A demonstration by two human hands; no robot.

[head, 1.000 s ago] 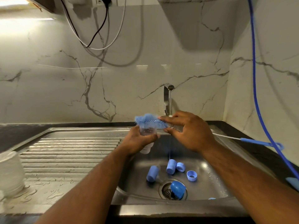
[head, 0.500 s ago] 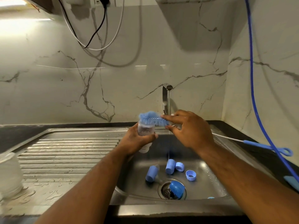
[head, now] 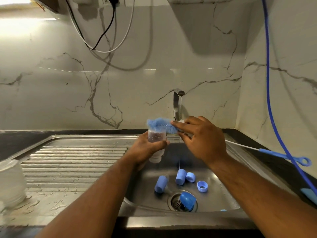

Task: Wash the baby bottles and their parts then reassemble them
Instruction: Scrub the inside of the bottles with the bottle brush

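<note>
Nearest, in the sink [head: 223, 194], loose blue parts lie around the drain [head: 175, 203]. A dome cap [head: 187, 200] sits right on the strainer, and a tube cap [head: 161, 183] and a collar [head: 202, 186] lie just beyond it. The dome could choke the drain, so that dirty water pools around pieces meant to come out clean.

Above the basin's far left part, the left hand [head: 147, 148] has its fingers curled round the clear bottle [head: 157, 140] and holds it roughly upright. The bottle looks wet and smooth. I judge that a sideways shove from scrubbing could make it slip, and it would drop among the parts below.

The right hand [head: 204, 140] pinches the bottle brush [head: 161, 125] just behind its blue bristles. These lie across the bottle's upper end, not inside it. Forced in at this slant, the bristles may spray water or twist the bottle loose. The long brush handle [head: 283, 154] juts out to the right, close to the blue hose [head: 267, 83], and could snag it.

Farthest, the tap [head: 178, 107] runs a thin stream beside the right hand, so splashing is a minor risk.
</note>
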